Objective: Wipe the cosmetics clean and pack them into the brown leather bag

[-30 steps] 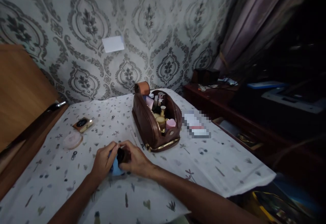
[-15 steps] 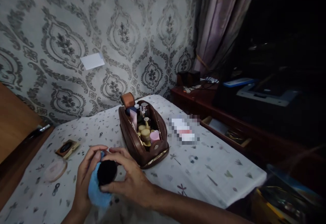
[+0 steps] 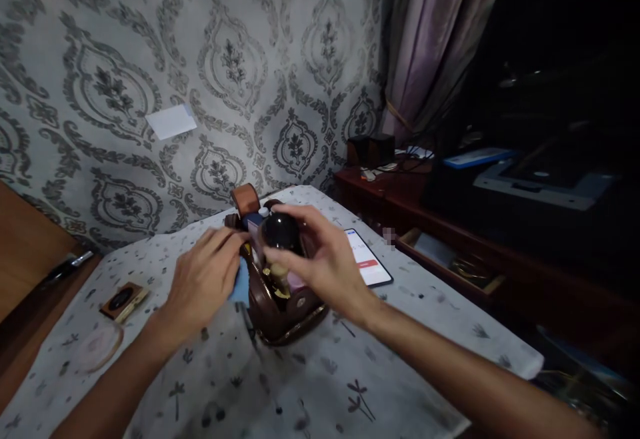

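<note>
A brown leather cosmetic bag (image 3: 264, 316) stands unzipped on the table, with bottles, tubes and a pink-lidded item inside. My right hand (image 3: 327, 259) is closed round a shiny black round container (image 3: 280, 231), held over the bag's opening with its dome facing up. At the bag's left rim is my left hand (image 3: 207, 272), fingers bent over the edge. A light blue cloth (image 3: 241, 284) shows beneath it, pinched against the bag's side. My hands and the container hide much of the bag's contents.
Left of the bag lie an open gold compact (image 3: 123, 300) and a pale round disc (image 3: 101, 346). A phone (image 3: 373, 262) with its screen lit lies to the right. An open drawer (image 3: 445, 262) juts from the dark red desk (image 3: 375, 189).
Both hands have moved up and right from the near left to the bag. The black container has left the cloth and is over the opening; the cloth stays with my left hand.
</note>
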`<state>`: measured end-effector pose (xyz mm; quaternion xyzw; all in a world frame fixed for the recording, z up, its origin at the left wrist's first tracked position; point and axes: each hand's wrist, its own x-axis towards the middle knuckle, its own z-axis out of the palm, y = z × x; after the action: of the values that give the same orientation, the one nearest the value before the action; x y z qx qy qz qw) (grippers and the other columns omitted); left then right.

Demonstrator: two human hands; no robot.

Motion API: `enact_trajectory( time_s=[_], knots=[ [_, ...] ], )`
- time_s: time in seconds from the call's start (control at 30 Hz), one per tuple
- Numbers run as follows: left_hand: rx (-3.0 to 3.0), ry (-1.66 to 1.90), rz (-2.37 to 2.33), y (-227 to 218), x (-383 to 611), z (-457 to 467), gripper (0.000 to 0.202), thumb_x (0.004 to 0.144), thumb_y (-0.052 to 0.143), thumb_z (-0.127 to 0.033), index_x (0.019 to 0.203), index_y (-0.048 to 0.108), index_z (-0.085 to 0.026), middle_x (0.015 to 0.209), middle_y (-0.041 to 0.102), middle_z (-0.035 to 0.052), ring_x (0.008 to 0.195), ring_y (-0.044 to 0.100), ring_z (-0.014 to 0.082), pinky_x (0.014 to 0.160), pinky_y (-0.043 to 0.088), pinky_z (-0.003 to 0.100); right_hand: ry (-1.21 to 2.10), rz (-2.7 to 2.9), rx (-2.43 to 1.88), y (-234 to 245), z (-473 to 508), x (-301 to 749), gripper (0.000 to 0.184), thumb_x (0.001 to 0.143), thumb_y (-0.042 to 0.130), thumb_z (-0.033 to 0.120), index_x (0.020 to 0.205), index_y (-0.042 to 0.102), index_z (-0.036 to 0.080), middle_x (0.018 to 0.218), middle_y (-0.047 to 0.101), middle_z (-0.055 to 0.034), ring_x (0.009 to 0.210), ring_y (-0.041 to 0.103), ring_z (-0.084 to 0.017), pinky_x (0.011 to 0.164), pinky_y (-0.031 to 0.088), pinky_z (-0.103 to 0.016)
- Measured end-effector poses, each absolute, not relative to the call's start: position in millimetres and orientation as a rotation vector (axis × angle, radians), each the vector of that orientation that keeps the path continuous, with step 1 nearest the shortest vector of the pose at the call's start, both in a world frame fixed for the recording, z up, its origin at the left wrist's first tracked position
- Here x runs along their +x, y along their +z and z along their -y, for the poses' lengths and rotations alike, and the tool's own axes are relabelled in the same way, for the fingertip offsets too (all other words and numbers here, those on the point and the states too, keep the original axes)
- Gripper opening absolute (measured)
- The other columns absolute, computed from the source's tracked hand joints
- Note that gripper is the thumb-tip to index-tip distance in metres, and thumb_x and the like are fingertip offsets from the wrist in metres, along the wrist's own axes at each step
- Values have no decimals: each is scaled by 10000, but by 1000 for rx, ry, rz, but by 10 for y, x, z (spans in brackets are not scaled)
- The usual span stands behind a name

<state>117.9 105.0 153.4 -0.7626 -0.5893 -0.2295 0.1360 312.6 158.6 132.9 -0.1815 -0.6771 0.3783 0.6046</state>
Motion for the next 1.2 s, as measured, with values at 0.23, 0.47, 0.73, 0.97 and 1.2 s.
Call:
enact_trajectory(
  time_s=[0.23,0.47,0.73,0.97,1.2],
  knots=[
    [-2231,-91,1672,1595,1185,-1636,489,814,476,-71,1238,648,-243,1023,710,88,1059,582,309,772,484,362,764,1758,-437,1545,-2382,3010,340,723,752,247,1040,651,175,977,689,-13,929,637,-195,826,494,-331],
    [-2331,-147,1603,1526,1027,-1444,436,902,382,-161,1210,677,-253,1141,718,59,1173,587,272,894,526,365,669,2158,-432,1573,-2826,2620,312,700,767,199,989,658,154,825,640,20,796,596,-154,746,442,-271],
    [-2323,-167,1601,1401,885,-1199,459,972,308,-189,1318,603,-252,1302,656,45,1392,437,277,958,567,414,371,2752,-599,1592,-2858,2309,424,691,805,188,1091,688,115,1085,690,-110,1044,624,-247,791,454,-266],
    [-2337,-228,1546,1378,855,-1220,443,988,308,-191,1309,611,-230,1285,666,64,1381,454,276,992,561,431,212,2965,-704,1504,-2766,2182,360,778,712,172,1137,687,155,1188,674,-135,1118,638,-297,859,492,-346],
    [-2349,-278,1520,1369,833,-1228,436,987,312,-189,1280,631,-239,1274,679,51,1355,491,264,979,568,412,35,3051,-690,1402,-2774,2110,294,836,676,216,1115,676,122,1212,649,-173,1139,626,-305,897,502,-380]
  ],
)
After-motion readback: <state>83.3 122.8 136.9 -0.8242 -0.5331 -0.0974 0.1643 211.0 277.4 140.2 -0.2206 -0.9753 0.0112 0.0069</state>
